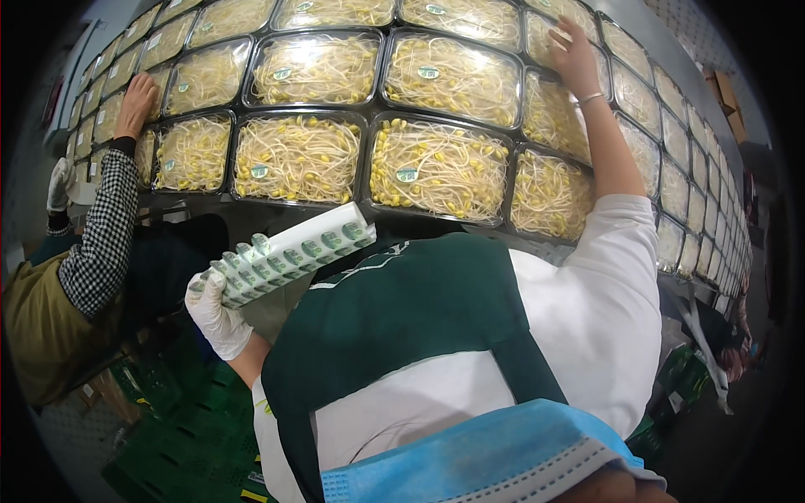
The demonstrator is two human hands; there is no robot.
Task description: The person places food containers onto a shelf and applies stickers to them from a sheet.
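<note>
My left hand, in a white glove, grips one end of a roll of green-and-white stickers at the left of my apron. Bare and stretched out to the upper right, my right hand has its fingers spread over a clear-lidded tray of bean sprouts; whether the fingertips touch the lid I cannot tell. Directly before me sit black trays of bean sprouts, among them a near one and one to its left, each with an oval sticker on its lid.
Rows of packed sprout trays run far to both sides. At the left, a co-worker's checked sleeve and bare hand reach over the trays; their gloved hand is lower. Green plastic crates stand below, and cardboard boxes at the upper right.
</note>
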